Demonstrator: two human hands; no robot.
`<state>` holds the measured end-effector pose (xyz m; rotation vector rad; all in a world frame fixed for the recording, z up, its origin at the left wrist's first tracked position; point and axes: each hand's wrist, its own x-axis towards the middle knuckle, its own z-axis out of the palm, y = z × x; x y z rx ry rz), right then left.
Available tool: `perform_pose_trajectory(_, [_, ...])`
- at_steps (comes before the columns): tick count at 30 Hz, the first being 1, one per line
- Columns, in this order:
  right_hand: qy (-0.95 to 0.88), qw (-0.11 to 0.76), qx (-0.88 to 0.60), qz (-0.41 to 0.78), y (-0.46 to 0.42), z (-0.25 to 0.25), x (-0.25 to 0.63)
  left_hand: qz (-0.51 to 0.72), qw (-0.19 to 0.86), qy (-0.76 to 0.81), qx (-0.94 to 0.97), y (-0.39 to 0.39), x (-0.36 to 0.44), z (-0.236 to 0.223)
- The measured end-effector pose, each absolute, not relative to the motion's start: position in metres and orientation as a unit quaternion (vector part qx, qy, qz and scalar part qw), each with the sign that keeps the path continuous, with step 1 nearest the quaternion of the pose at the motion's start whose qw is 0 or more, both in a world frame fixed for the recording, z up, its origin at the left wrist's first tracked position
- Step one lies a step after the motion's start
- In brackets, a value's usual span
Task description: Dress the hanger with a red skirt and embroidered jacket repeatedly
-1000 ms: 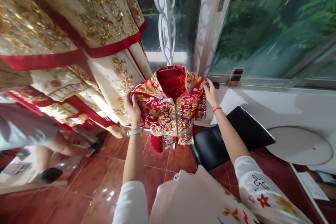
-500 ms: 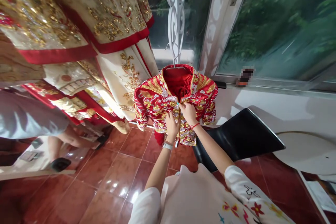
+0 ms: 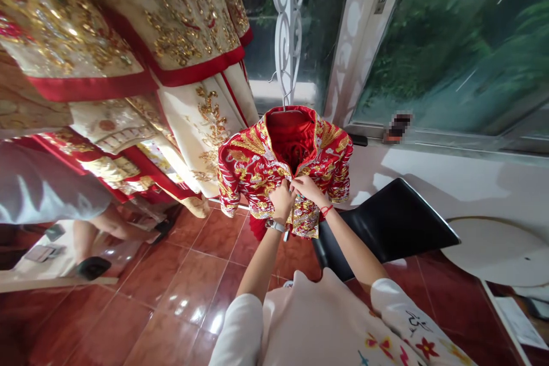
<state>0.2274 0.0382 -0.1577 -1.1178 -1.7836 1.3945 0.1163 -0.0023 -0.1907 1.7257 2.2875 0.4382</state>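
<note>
A red jacket (image 3: 279, 161) with gold and silver embroidery is hung from a wire hanger (image 3: 285, 100) before a white scrollwork post (image 3: 286, 63). Its front is grasped by the left hand (image 3: 282, 200) and the right hand (image 3: 305, 187), which are brought together at the closure, just below the collar; the fingers of both are bent and pinched on the cloth, though the exact hold of the fingertips is hidden. Within the open collar, bunched red lining is seen, and the bar of the hanger is partly enclosed there. To the left, cream garments (image 3: 189, 28) edged in red are hung. Small flat objects (image 3: 43, 252) are borne by a low white surface (image 3: 26, 270). On the window sill (image 3: 450, 148), a black object (image 3: 359, 140) is placed. A black chair (image 3: 386, 229) is stood near a round white top (image 3: 500, 251)
</note>
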Motion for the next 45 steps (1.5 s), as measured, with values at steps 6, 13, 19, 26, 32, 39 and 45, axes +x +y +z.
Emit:
perform_pose_trajectory(6, [-0.539, 0.340, -0.348, 0.688, 0.011, -0.175, 0.229, 0.128, 0.099, 0.753, 0.638, -0.003, 0.114, -0.192])
perform_pose_trajectory(13, [-0.458, 0.375, -0.309, 0.744, 0.037, -0.109, 0.213, 0.140, 0.103, 0.762, 0.624, -0.008, 0.125, -0.187])
perform_pose_trajectory(19, [-0.597, 0.405, -0.338, 0.605, 0.047, -0.066, 0.222, 0.203, 0.152, 0.739, 0.624, -0.030, 0.118, -0.179])
perform_pose_trajectory(26, [-0.600, 0.610, -0.480, 0.196, 0.107, -0.094, 0.349, 0.577, -0.050, 0.657, 0.482, -0.049, -0.015, -0.127])
perform_pose_trajectory(32, [-0.583, 0.597, -0.443, 0.328, 0.155, -0.122, 0.356, 0.587, 0.113, 0.578, 0.556, 0.016, -0.077, -0.102])
perform_pose_trajectory(39, [-0.535, 0.669, -0.431, 0.284, 0.158, -0.105, 0.344, 0.537, 0.262, 0.608, 0.523, 0.017, -0.115, -0.097])
perform_pose_trajectory(45, [-0.572, 0.629, -0.430, 0.304, 0.152, -0.110, 0.346, 0.546, 0.283, 0.580, 0.535, 0.020, -0.130, -0.105])
